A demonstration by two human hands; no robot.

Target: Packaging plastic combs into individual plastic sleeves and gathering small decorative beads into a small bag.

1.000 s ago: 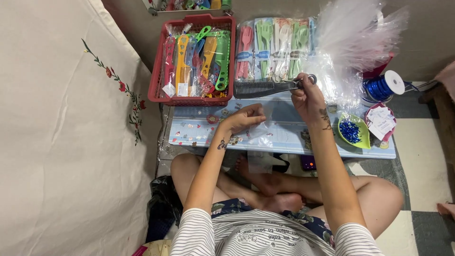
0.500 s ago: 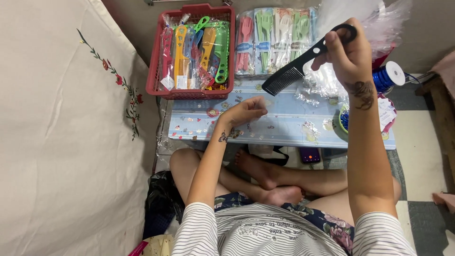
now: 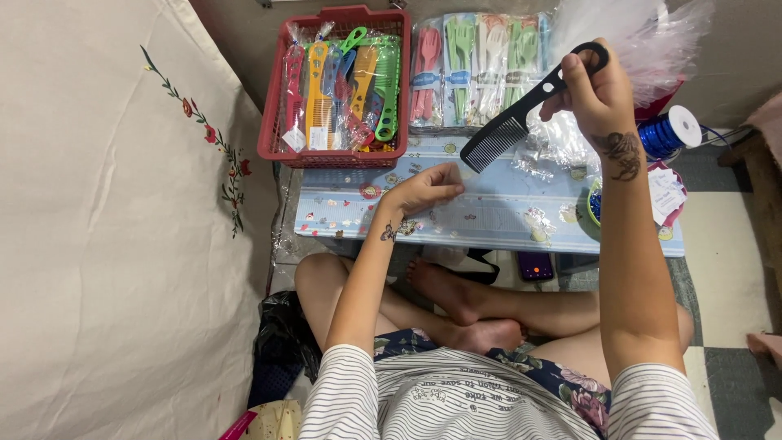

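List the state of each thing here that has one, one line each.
black comb: lifted off the table, unwrapped, held by its handle
right hand: raised, closed on the comb handle
left hand: resting on the low table, fingers curled
red basket: filled with wrapped combs
blue ribbon spool: lying on its side

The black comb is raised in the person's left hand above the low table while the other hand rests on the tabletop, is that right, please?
Not quite: the head view shows the black comb raised in the right hand, not the left. The left hand is the one resting on the low table.
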